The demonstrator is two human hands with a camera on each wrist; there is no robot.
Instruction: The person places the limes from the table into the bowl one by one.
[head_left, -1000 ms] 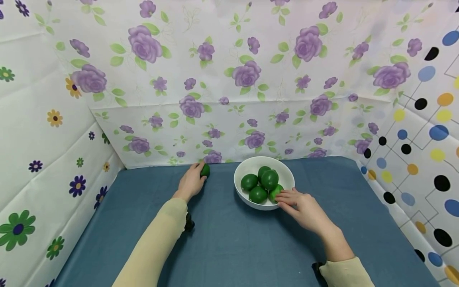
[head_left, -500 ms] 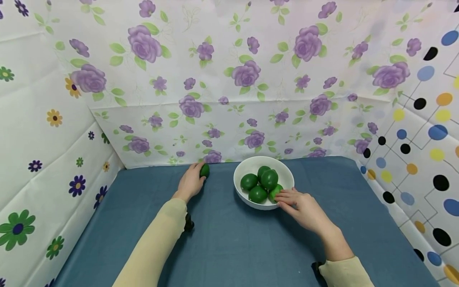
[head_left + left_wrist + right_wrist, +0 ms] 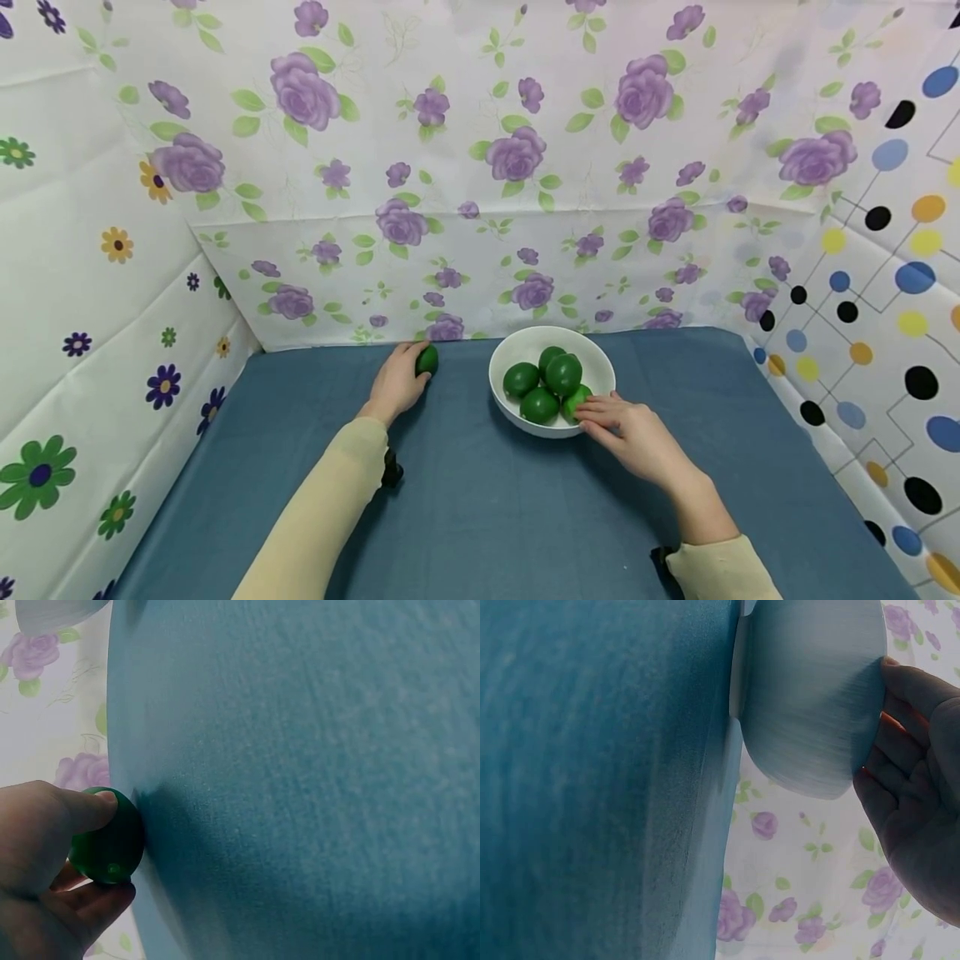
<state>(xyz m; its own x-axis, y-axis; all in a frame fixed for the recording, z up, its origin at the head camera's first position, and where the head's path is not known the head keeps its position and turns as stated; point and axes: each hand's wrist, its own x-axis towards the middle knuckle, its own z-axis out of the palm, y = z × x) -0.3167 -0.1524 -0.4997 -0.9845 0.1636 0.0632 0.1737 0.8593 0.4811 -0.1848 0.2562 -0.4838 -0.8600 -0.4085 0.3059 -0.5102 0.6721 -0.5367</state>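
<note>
In the head view my left hand [image 3: 397, 381] holds a dark green lime [image 3: 427, 360] on the blue cloth, near its back edge. The left wrist view shows the thumb on one side of this lime [image 3: 112, 844] and fingers on the other. To the right stands a white bowl [image 3: 504, 407] with several green limes [image 3: 540, 406] in it. My right hand [image 3: 633, 437] reaches over the bowl's right front rim. Its nearly straight fingers rest on a brighter lime [image 3: 574, 402]. In the right wrist view the thumb touches the rim of the bowl [image 3: 814, 697], and the limes are hidden.
A blue cloth [image 3: 480, 525] covers the table. Behind it rises a white sheet with purple roses [image 3: 517, 154]. Patterned sheets close off both sides, one with flowers [image 3: 45, 317] at left, one with coloured dots [image 3: 915, 275] at right.
Slight shift of the left hand and its lime toward the left and front. The right hand and the bowl show no visible movement.
</note>
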